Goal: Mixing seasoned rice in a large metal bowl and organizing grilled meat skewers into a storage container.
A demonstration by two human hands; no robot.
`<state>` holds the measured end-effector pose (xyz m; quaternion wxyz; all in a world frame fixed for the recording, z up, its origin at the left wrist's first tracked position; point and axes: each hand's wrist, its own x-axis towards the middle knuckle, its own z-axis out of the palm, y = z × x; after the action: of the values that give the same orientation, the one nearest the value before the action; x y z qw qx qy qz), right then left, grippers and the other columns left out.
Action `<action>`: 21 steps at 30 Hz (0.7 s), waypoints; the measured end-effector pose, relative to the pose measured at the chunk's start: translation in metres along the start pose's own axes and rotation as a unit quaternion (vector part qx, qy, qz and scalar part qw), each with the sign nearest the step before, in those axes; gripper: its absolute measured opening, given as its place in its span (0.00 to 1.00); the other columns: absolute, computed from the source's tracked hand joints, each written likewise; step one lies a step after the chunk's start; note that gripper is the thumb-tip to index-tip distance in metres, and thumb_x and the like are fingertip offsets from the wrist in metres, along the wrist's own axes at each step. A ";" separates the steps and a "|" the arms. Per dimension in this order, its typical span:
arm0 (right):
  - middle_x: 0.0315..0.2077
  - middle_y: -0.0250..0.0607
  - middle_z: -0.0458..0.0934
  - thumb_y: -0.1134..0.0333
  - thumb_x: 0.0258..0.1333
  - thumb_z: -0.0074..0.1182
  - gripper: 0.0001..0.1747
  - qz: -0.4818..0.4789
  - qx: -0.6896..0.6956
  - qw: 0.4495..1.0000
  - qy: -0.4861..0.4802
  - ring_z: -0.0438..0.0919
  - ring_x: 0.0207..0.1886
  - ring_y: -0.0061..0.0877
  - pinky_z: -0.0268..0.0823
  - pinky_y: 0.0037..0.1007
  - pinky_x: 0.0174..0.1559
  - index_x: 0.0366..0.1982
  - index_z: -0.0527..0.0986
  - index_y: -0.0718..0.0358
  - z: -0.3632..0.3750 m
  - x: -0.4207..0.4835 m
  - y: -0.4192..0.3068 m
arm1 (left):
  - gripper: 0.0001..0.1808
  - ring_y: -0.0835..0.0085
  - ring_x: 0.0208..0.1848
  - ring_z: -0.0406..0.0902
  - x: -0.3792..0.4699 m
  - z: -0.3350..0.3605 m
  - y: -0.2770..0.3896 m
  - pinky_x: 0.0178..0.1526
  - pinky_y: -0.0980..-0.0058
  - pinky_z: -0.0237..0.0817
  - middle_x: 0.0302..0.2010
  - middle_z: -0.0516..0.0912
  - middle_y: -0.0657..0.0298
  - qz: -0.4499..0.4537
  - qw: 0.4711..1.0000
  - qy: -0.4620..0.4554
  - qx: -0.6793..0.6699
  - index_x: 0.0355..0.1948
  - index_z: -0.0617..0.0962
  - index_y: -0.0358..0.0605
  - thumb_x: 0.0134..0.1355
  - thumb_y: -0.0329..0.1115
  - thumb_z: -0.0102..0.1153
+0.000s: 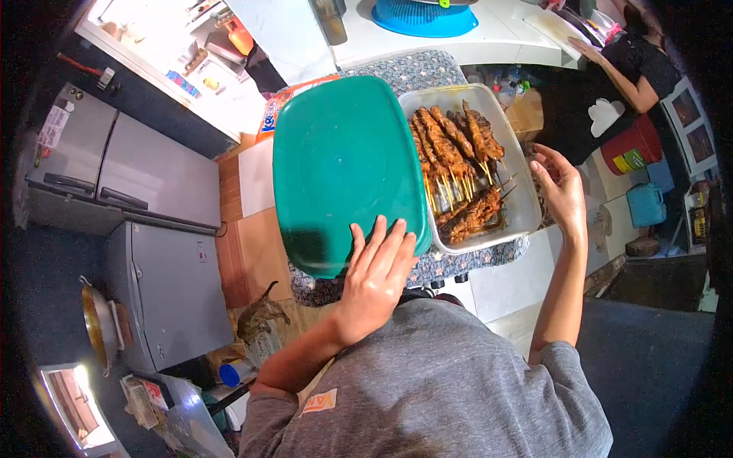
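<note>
My left hand [375,280] lies with spread fingers on the near right corner of a green plastic lid [349,166]. Right of the lid is a whitish rectangular plastic container [521,212] holding many skewers of browned meat [441,137]; most lie at its far side with stick ends towards me, and a smaller group [472,214] lies near the front. The lid's right edge meets or overlaps the container's left rim. My right hand [558,183] is raised beside the container's right rim, fingers curved and apart, with nothing seen in it. Whether it touches the rim I cannot tell.
Lid and container rest on a patterned cloth [487,252]. An orange packet [275,111] lies behind the lid. A blue basket [426,20] stands on the white counter [504,40]. A co-worker [635,63] stands at the far right, near a red bucket [635,143]. A cat [260,320] is on the floor at left.
</note>
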<state>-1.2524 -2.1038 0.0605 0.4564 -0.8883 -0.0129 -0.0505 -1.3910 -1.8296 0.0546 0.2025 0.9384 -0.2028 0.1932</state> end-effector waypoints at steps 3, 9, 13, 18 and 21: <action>0.44 0.48 0.71 0.64 0.48 0.56 0.26 -0.023 -0.056 0.995 0.076 0.72 0.43 0.25 0.65 0.27 0.44 0.50 0.65 0.64 0.002 -0.009 0.023 | 0.19 0.50 0.52 0.67 0.005 -0.004 0.005 0.54 0.50 0.55 0.47 0.73 0.50 0.008 1.000 -0.008 0.016 0.39 0.77 0.38 0.43 0.28 0.62; 0.50 0.54 0.64 0.61 0.47 0.57 0.39 0.059 0.199 0.978 0.033 0.68 0.49 0.34 0.63 0.30 0.48 0.58 0.52 0.60 -0.001 -0.013 0.047 | 0.16 0.60 0.44 0.74 -0.005 -0.020 0.014 0.45 0.70 0.67 0.41 0.76 0.51 0.154 0.966 0.042 -0.204 0.34 0.80 0.40 0.39 0.22 0.60; 0.52 0.50 0.64 0.61 0.49 0.55 0.43 0.082 0.361 0.928 -0.050 0.65 0.53 0.32 0.55 0.32 0.55 0.60 0.45 0.60 0.011 0.010 0.060 | 0.17 0.60 0.43 0.74 -0.026 0.007 0.033 0.44 0.70 0.68 0.42 0.75 0.50 0.019 0.954 -0.080 -0.289 0.40 0.76 0.36 0.46 0.26 0.59; 0.56 0.51 0.58 0.63 0.39 0.58 0.49 0.105 0.391 0.903 -0.146 0.58 0.58 0.38 0.47 0.40 0.58 0.62 0.44 0.51 0.029 0.032 0.047 | 0.39 0.66 0.47 0.71 -0.048 0.082 0.053 0.45 0.75 0.65 0.47 0.71 0.45 -0.385 0.790 -0.035 -0.476 0.59 0.53 0.33 0.54 0.44 0.55; 0.55 0.50 0.59 0.68 0.39 0.54 0.47 0.044 0.431 0.880 -0.197 0.65 0.51 0.36 0.58 0.39 0.51 0.62 0.45 0.49 0.047 0.051 0.080 | 0.39 0.69 0.54 0.63 -0.024 0.117 0.066 0.49 0.76 0.61 0.54 0.64 0.49 -0.432 0.683 0.169 -0.565 0.60 0.52 0.35 0.55 0.42 0.56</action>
<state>-1.1920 -2.1133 -0.0264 0.7837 -0.5954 -0.0841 0.1560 -1.4086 -1.9314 -0.0349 0.7861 0.5809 0.1917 0.0888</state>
